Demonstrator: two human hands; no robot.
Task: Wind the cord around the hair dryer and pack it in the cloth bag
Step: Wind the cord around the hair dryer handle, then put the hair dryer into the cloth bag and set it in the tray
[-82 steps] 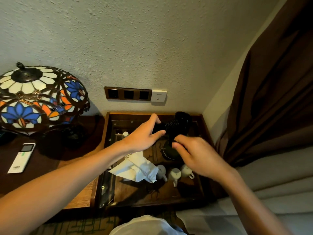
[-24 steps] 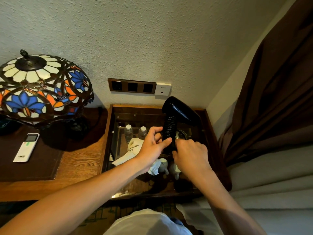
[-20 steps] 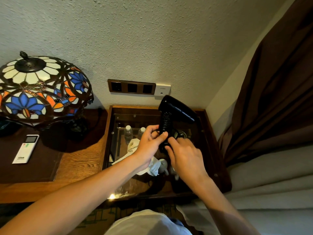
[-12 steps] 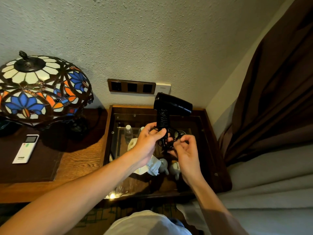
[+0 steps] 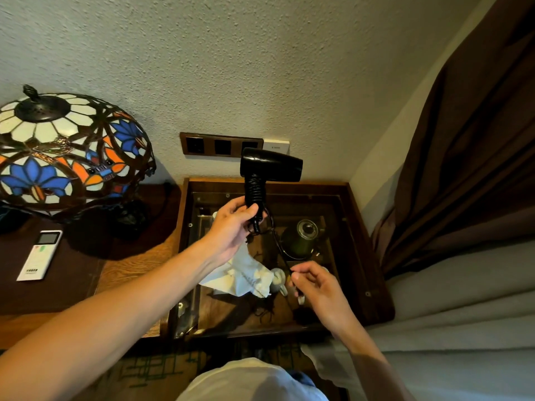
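Right hand (image 5: pixel 317 283), nearest: fingertips pinched on the loose end of the cord (image 5: pixel 277 241). Cloth bag (image 5: pixel 240 274), one, lies crumpled on the glass-topped tray (image 5: pixel 373 296) below. Left hand (image 5: pixel 231 224) is wrapped round the base of the handle; one hair dryer (image 5: pixel 269 175) is held upright above the tray. Handle is seen mostly wound; winding judged nearly done. Remaining tail is to be wrapped and tucked, then bagged. Behind: one kettle (image 5: pixel 301 235), one lamp (image 5: pixel 66 151).

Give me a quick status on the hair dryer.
Left hand grips hair dryer upright by its wrapped handle. Right hand pinches the loose cord. Cloth bag lies empty below.
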